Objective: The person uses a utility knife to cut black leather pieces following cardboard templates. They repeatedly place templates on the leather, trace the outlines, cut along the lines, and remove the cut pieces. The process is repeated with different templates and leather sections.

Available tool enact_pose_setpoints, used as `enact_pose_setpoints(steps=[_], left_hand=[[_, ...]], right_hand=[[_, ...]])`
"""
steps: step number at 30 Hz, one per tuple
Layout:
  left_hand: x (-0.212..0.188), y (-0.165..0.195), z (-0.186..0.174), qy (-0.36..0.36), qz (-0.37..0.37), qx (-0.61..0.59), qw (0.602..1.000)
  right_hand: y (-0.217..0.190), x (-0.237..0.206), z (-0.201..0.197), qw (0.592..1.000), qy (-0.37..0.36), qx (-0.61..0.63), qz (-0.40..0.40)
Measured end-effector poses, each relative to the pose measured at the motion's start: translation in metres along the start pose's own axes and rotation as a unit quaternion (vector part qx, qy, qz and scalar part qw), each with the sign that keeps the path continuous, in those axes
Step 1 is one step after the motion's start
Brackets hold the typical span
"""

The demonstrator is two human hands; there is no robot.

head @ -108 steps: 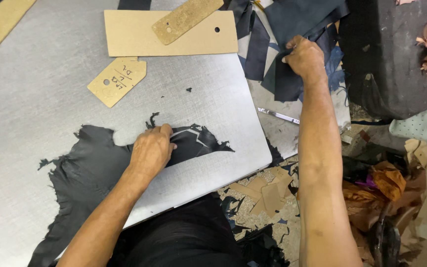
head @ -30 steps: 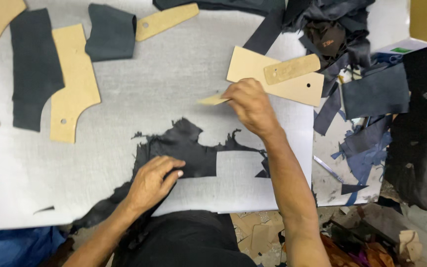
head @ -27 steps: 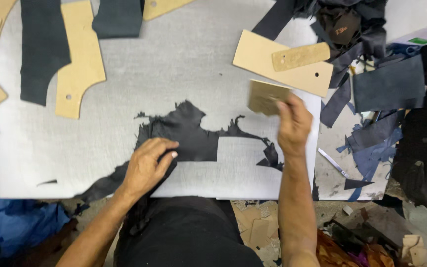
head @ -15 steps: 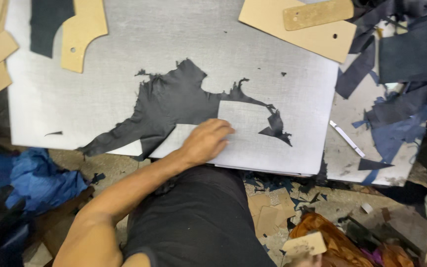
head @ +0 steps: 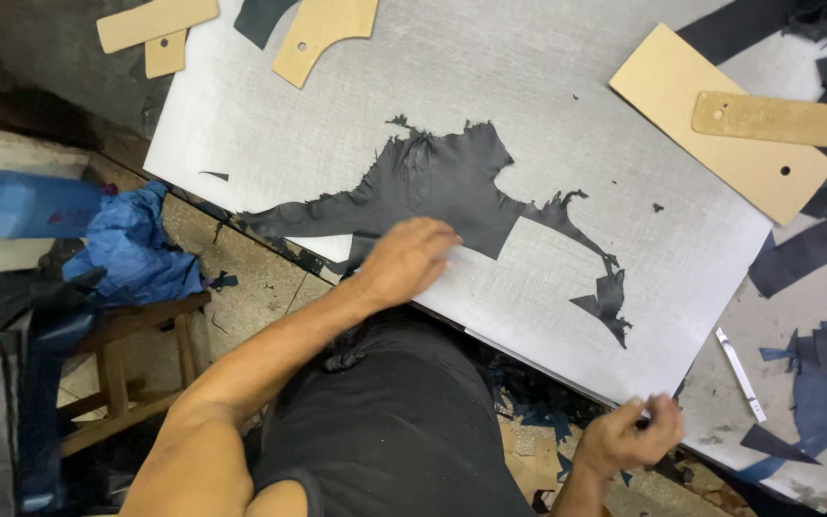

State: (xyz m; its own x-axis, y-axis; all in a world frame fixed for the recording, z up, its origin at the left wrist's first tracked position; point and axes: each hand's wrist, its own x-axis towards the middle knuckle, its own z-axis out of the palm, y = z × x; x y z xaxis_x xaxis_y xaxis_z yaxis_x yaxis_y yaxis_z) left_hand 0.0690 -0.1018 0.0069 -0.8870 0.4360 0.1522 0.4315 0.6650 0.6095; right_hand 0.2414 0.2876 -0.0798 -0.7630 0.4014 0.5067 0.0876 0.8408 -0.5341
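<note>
On the near edge of the cutting board [head: 547,57], my left hand [head: 404,260] lies palm down, fingers together and stretched flat, pressing the lower edge of the black leather piece [head: 452,182]. Forearm runs back from it toward my body, elbow bent. My right hand [head: 636,436] sits below the board's near right edge, fingers curled in a loose pinch; I cannot tell what it pinches, if anything.

Leather piece: one, ragged, spread flat across the middle of the board, with a thin tail running to the right toward the near edge and a square notch cut out just right of my left hand.

Count on the board:
- cardboard patterns, far left corner: three [head: 323,29].
- cardboard patterns, far right corner: two, a large rectangle [head: 681,105] with a narrow strip [head: 768,118] lying on it.

Off the board: dark blue scraps [head: 815,249] beyond the right edge; one blue bottle [head: 26,204] and one blue rag [head: 131,249] to the left, above a wooden stool [head: 136,369].
</note>
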Motion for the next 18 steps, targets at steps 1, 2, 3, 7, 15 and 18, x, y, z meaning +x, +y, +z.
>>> enact_pose_setpoints(steps=[1, 2, 3, 7, 15, 18], left_hand=[[-0.002, -0.014, -0.011, 0.040, -0.034, 0.032, 0.998], [-0.004, -0.028, -0.021, 0.056, -0.090, 0.029, 0.994], [-0.002, -0.042, -0.030, 0.072, -0.145, 0.028, 0.986], [0.033, -0.088, -0.044, 0.154, -0.169, 0.077, 0.970], [0.063, -0.118, -0.018, 0.214, -0.144, 0.051, 0.965], [0.057, -0.132, -0.022, 0.214, -0.070, 0.082, 0.971]], right_hand=[[-0.007, 0.036, 0.017, 0.998, -0.021, 0.053, -0.022], [-0.019, 0.070, 0.037, 0.992, -0.041, 0.107, -0.046], [-0.040, 0.096, 0.054, 0.988, -0.092, 0.113, -0.044], [-0.148, 0.162, 0.141, 0.954, -0.274, 0.111, -0.042], [-0.236, 0.179, 0.258, 0.918, -0.395, -0.027, 0.033], [-0.228, 0.168, 0.259, 0.933, -0.359, -0.001, -0.014]])
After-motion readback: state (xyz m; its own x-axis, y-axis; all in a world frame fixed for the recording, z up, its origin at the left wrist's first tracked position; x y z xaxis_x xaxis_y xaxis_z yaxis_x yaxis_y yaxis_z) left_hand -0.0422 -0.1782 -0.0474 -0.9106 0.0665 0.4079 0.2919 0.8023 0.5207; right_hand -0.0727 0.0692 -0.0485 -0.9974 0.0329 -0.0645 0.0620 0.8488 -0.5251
